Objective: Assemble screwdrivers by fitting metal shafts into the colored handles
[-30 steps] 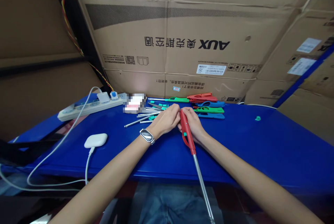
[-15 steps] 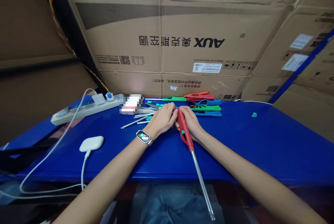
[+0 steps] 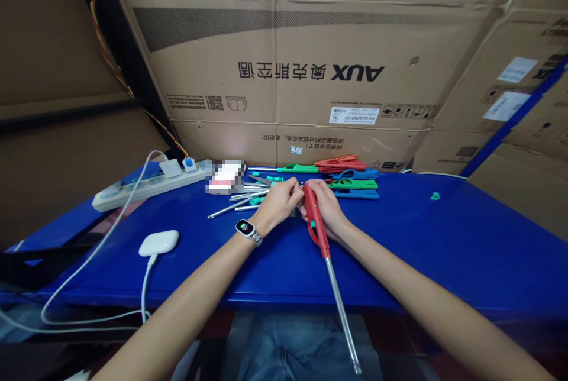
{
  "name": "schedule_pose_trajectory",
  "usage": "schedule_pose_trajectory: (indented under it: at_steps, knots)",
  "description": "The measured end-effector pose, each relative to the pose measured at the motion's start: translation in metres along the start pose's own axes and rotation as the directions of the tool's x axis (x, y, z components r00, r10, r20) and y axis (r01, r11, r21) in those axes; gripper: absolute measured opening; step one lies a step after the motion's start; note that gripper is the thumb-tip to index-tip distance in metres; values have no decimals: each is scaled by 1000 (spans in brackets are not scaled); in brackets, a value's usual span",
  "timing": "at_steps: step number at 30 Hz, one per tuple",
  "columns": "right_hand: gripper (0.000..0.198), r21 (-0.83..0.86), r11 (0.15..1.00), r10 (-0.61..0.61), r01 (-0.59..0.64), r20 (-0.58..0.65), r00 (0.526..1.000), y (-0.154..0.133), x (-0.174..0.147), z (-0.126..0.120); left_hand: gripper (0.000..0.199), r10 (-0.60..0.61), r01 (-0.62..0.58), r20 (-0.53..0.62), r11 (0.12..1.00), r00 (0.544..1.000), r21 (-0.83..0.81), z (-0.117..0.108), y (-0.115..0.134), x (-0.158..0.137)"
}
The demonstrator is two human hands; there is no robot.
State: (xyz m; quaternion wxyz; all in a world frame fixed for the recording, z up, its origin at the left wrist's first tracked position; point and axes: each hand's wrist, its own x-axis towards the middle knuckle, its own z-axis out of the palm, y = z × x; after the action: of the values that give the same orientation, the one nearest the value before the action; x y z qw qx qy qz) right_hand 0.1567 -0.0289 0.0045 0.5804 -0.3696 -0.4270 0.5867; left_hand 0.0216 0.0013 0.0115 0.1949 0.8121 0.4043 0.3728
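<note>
A red long-nosed lighter (image 3: 316,215) with a green trigger is wrapped in my right hand (image 3: 326,206). Its silver metal tube points down towards my lap, past the table's front edge. My left hand (image 3: 280,200) is closed in a pinch beside the lighter's handle end; what lies between those fingertips is too small and hidden to make out. Behind my hands lie a green lighter (image 3: 355,184), a blue lighter (image 3: 359,194) and several red ones. To the left, a heap of metal tubes (image 3: 226,209) and small green pieces (image 3: 256,200) is partly covered by my left hand.
A white earphone case (image 3: 158,243) on a cable lies on the blue table (image 3: 412,233) at left. Behind it are a power strip (image 3: 146,189) and a blurred device (image 3: 225,177). One green piece (image 3: 435,196) lies far right. A cardboard wall (image 3: 306,32) closes the back.
The whole view has shifted slightly. Both hands keep about the same place, with the red lighter still in the right hand; the left wrist has turned a little.
</note>
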Motion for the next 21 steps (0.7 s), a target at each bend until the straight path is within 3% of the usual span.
schedule_pose_trajectory:
  at_steps: [4, 8, 13, 17, 21]
  knots:
    - [37, 24, 1000, 5, -5, -8, 1000, -3, -2, 0, 24, 73, -74, 25, 997, 997, 32, -13, -5, -1]
    - [37, 25, 1000, -12, 14, -69, 998, -8, 1, -6, 25, 203, -211, 99, 974, 974, 79, -41, -24, -5]
    - [36, 13, 1000, 6, -3, -196, 981, -14, 8, -18, 23, 122, -147, 183, 981, 976, 129, -63, -45, -8]
    - [37, 33, 999, -24, 33, -244, 970, -14, 13, -25, 19, 106, -151, 235, 971, 966, 185, -64, -48, -9]
    - [38, 48, 996, -62, 78, -272, 960, -11, 16, -30, 22, 106, -141, 228, 980, 968, 140, -64, -47, -9]
